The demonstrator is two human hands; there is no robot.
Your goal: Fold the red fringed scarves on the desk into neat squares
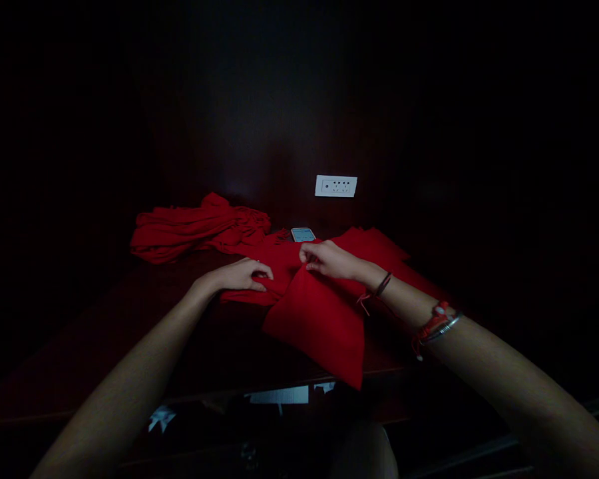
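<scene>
You have very dim light here, with a weak glow on the wall (259,113) beyond the desk's (204,346) far edge, a faint shadow there, the red cloth (324,319) dully lit, and the desk's right end sinking into near-black.

Phone (303,234): lower edge hidden by red cloth (322,316); screen text illegible. Forearms (144,362) cut off at view's edges.

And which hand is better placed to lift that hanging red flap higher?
Probably the right hand: it pinches the red flap at its top, while the left hand touches red cloth off to the side.
</scene>
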